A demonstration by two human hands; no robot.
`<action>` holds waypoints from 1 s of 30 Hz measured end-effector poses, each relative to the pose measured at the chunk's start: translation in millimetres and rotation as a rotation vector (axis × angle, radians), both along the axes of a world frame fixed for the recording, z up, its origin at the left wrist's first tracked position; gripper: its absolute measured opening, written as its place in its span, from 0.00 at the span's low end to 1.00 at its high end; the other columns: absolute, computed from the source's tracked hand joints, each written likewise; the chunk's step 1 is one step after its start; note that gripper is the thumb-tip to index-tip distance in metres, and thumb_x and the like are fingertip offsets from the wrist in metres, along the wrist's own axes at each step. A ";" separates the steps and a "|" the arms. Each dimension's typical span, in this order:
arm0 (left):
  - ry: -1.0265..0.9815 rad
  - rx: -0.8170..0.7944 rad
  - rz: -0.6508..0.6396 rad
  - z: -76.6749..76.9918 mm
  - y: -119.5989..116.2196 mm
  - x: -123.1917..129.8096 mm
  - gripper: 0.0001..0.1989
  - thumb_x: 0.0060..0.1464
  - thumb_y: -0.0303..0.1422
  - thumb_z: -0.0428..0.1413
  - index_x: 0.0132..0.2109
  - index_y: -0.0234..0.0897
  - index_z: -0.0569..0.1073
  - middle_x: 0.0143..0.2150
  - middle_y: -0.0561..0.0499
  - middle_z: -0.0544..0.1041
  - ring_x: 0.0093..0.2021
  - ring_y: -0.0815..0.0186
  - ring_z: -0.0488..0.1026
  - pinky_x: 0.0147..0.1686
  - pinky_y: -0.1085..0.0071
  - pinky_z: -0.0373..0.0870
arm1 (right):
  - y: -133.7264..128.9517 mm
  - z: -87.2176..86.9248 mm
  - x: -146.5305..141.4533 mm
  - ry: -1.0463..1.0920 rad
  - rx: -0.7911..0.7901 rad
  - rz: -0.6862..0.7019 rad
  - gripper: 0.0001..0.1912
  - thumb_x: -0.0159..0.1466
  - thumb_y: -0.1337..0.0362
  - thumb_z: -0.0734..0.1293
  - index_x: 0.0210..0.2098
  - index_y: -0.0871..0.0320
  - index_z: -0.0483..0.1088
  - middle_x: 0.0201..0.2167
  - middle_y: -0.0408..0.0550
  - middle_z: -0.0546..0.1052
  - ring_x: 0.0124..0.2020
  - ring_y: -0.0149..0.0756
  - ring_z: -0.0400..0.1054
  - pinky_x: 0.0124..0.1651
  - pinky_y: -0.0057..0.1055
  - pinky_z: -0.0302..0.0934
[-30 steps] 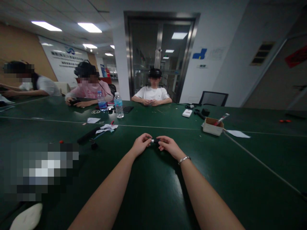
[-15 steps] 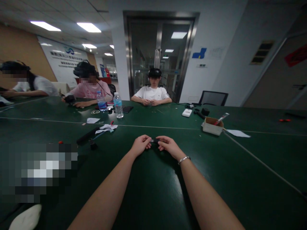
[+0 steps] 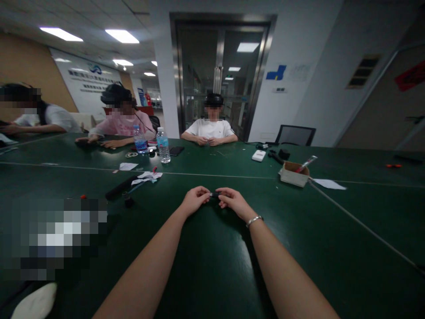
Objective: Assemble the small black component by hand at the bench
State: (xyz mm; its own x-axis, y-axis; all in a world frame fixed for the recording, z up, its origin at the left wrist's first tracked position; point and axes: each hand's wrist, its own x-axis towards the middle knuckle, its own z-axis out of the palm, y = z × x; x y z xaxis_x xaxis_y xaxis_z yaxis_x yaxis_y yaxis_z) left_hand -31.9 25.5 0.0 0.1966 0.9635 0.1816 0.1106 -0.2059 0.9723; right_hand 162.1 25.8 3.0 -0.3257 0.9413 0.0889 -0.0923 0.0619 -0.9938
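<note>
Above the green table [image 3: 212,248], my left hand [image 3: 195,200] and my right hand [image 3: 233,202] meet at a small dark stick [image 3: 215,195] with a silvery end. It looks like a USB stick, but is too small to be sure. My left thumb and fingers pinch the silvery end, while my right fingertips close on the black end. Fingers cover parts of both ends. A silver bracelet [image 3: 254,221] circles my right wrist.
Left of my hands lie crumpled paper [image 3: 146,178] and a black cylindrical thing [image 3: 121,189]. Two water bottles [image 3: 163,145] stand beyond. A small open box [image 3: 294,174] holding a pen-like thing is at right. Three people sit across and to the left.
My hands and the small stick have hardly moved. At the left, the person in pink has lowered a hand with a dark object toward the table.
</note>
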 end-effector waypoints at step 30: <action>0.019 0.060 0.001 -1.9 1.3 -0.9 0.14 0.50 0.40 0.58 0.39 0.34 0.70 0.26 0.54 0.71 0.26 0.71 0.68 0.29 0.73 0.66 | -1.2 0.7 0.4 -0.005 0.002 -0.020 0.15 0.55 0.69 0.70 0.43 0.60 0.71 0.28 0.42 0.73 0.24 0.25 0.70 0.26 0.22 0.66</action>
State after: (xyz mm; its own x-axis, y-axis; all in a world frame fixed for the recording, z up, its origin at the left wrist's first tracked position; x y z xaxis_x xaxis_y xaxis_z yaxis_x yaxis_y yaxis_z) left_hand -32.8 26.9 -1.9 0.1998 0.9511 0.2355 0.1288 -0.2638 0.9559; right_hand 162.5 24.6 3.6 -0.3072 0.9474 0.0895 -0.0865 0.0659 -0.9941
